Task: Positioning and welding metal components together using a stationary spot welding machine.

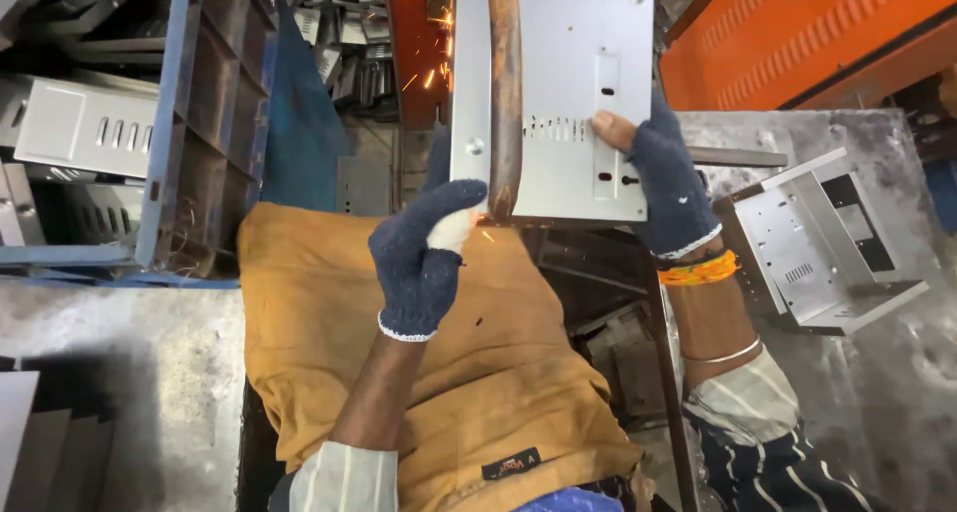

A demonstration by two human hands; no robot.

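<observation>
A grey metal panel point(573, 93) with slots and holes is held up between both gloved hands. Its lower left edge is gripped by the left hand point(424, 253), closed around it; its right side is pinched by the right hand point(663, 178), with a bare thumb on the face. A brown copper bar point(504, 83) crosses the panel just above the left hand, where sparks point(439, 43) are thrown. A folded metal bracket point(822, 243) lies right of the right hand.

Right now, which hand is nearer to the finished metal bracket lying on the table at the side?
Right. The right hand holds the sheet metal panel at its edge, beside the metal bracket. The left hand grips the panel's far lower corner, farther from it.
</observation>
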